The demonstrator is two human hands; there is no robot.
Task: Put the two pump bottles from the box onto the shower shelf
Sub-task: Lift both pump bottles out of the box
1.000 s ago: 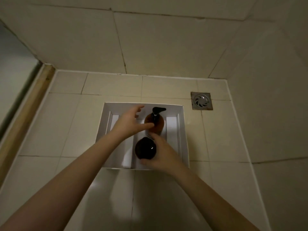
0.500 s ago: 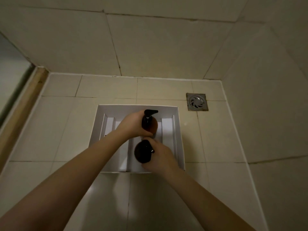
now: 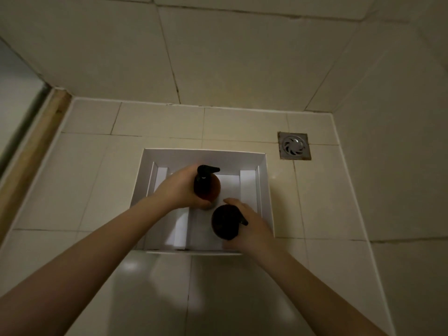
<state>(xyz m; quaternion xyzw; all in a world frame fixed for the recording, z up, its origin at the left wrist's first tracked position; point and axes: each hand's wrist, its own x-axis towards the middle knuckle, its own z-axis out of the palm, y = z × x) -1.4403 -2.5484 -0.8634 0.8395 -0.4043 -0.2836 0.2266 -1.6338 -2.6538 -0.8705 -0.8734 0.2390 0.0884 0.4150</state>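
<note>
A bathroom's shower corner: tiled walls (image 3: 242, 57), tiled floor (image 3: 84, 185) and a metal floor drain (image 3: 294, 146).

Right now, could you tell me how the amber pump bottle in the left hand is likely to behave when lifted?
The amber pump bottle looks rigid, so should keep its shape as the left hand grips it. Its smooth round body may be slippery and might roll if laid flat. Being tall, it may tip.

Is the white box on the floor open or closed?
Open. No lid covers the white box; its inner dividers, the amber bottle and the dark bottle show within its walls.
</note>
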